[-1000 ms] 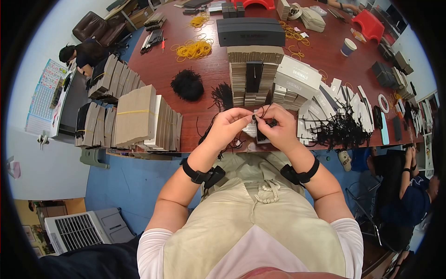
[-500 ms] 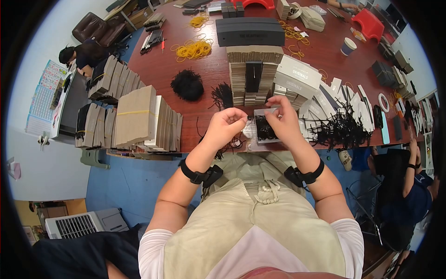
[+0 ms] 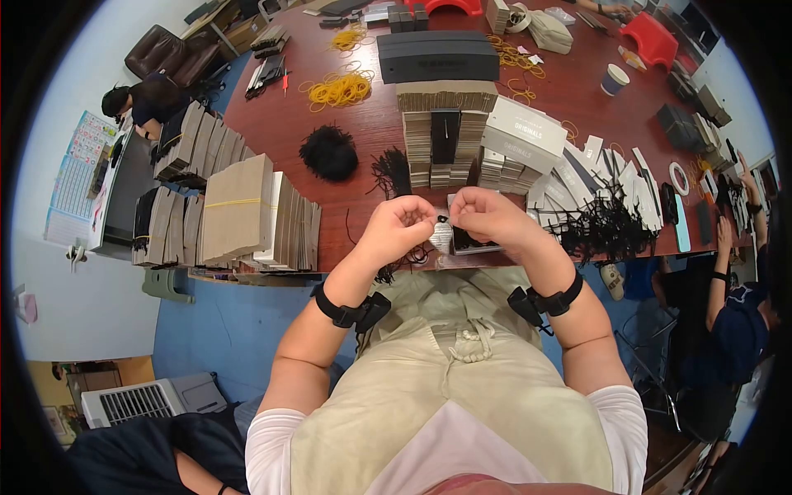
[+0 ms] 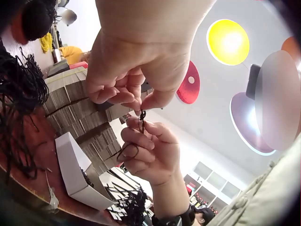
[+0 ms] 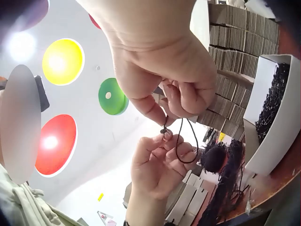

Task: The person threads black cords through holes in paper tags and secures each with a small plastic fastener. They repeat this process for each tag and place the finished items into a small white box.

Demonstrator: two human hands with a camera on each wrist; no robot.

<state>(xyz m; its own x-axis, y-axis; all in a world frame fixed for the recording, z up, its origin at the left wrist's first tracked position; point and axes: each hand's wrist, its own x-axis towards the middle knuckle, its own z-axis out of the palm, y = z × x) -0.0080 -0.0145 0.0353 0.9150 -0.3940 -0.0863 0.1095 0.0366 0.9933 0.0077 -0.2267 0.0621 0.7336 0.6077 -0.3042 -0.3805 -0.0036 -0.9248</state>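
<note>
My left hand [image 3: 402,229] and right hand [image 3: 497,221] meet over the table's near edge. Between their fingertips is a thin black cord [image 5: 197,145] with a small dark knot-like bit [image 4: 143,114] on it. Each hand pinches the cord, thumb against finger, on either side of that bit. A loop of the cord hangs by the fingers in the right wrist view. Under my right hand stands a white open box [image 5: 256,160] holding many small black pieces [image 5: 275,96]. A tangle of black cords [image 4: 19,99] lies on the table beside my left hand.
Stacked grey-brown card pieces [image 3: 417,132] with a long black box [image 3: 437,58] on top stand straight ahead. Banded card stacks [image 3: 239,202] are at left, a black fluffy bundle [image 3: 328,153] nearby. At right lie white strips with black cords [image 3: 606,223] and a phone [image 3: 681,223].
Half a second ago my right hand was apart from the left, over the white box. It has come back to the left hand's fingertips and now pinches the cord; the left hand has barely moved.
</note>
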